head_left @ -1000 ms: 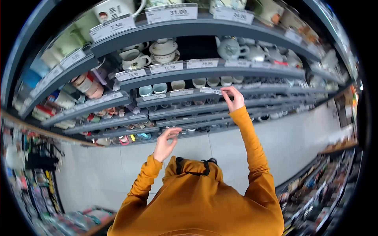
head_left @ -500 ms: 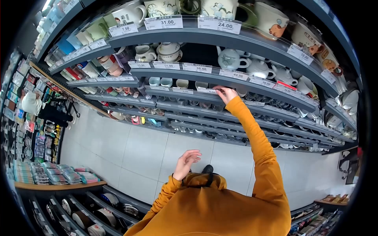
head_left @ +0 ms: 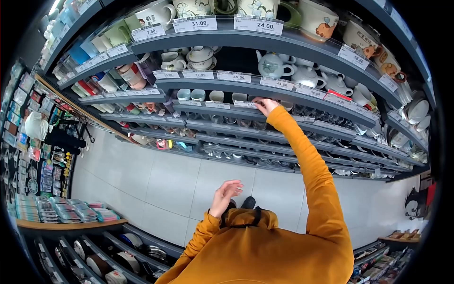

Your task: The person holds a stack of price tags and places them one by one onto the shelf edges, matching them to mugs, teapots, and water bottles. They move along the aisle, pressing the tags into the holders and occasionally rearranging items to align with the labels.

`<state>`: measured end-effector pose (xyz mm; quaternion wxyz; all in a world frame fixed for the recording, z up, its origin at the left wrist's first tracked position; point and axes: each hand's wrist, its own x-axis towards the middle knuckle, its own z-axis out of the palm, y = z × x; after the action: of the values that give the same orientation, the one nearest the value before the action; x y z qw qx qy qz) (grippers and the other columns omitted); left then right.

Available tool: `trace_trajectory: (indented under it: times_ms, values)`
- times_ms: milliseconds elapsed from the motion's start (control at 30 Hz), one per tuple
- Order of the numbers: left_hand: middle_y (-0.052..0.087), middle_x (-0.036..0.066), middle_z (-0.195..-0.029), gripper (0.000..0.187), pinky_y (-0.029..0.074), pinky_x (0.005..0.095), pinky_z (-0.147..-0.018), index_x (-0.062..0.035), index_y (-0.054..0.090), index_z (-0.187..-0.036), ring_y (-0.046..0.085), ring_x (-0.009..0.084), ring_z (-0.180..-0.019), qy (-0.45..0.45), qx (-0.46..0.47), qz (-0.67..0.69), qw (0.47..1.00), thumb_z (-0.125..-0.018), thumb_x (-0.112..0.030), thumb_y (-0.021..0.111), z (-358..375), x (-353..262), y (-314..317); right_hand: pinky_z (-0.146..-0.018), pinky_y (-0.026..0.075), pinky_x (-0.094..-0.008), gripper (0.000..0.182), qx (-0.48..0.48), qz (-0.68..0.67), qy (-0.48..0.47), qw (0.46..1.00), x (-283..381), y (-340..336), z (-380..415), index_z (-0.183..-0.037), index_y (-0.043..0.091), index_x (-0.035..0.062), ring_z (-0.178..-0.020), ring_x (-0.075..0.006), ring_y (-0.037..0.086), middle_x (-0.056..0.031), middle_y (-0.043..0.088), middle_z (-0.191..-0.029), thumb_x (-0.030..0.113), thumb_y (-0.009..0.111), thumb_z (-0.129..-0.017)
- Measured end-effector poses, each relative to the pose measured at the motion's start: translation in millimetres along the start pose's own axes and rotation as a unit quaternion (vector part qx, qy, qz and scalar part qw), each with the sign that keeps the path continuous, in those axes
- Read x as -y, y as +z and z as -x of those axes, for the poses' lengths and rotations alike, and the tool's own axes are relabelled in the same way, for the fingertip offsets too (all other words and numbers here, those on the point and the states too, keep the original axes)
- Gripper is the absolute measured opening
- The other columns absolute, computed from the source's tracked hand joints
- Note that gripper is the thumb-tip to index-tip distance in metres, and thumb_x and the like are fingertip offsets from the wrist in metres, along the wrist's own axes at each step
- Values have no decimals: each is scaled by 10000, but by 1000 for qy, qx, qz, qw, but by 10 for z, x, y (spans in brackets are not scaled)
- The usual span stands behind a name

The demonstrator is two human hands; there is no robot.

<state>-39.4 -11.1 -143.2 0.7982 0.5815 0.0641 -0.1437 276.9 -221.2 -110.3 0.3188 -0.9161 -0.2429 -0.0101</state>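
Note:
My right hand (head_left: 266, 106) reaches to the cup shelf, its fingers bent at the shelf edge beside a small price label (head_left: 245, 104); whether they hold anything is too small to tell. Just left of it stand a pale cup (head_left: 239, 97) and a cream cup (head_left: 216, 96), with two light blue cups (head_left: 191, 95) farther left. Over the aisle floor, my left hand (head_left: 227, 195) hangs in front of my body, fingers loosely curved and apart, holding nothing.
Above the cup shelf is a shelf edge (head_left: 265, 87) with a teapot (head_left: 273, 65) on it. Glassware fills lower shelves. Pans (head_left: 127, 260) stand in a rack at the lower left. A tiled floor (head_left: 165, 184) runs between.
My right hand has shifted slightly left along the shelf edge, nearer the pale cup. The view has moved slightly; my left hand looks the same.

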Motion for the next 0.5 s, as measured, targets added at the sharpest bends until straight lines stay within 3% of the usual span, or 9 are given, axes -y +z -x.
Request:
trace_trajectory:
  times_ms: [400,500]
  values:
    - [620,89,-1136,273,473,280,-885,-39,538,-1222,606,162,-999,-94,106,28,990,-1009,-187,453,-295,-254,-472,-829,505,-388,271,-1,132,14,991,229,-129,74,-1092,632,54,-925,-341,634,-159,666,-1014,253,501,-964]
    - [622,88,-1131,280,473,280,-882,-37,539,-1217,604,158,-997,-91,149,5,985,-1011,-208,459,-454,-403,-745,-835,500,-393,261,2,97,7,995,166,-50,-35,-1091,639,77,-914,-347,631,-153,667,-999,255,507,-953]
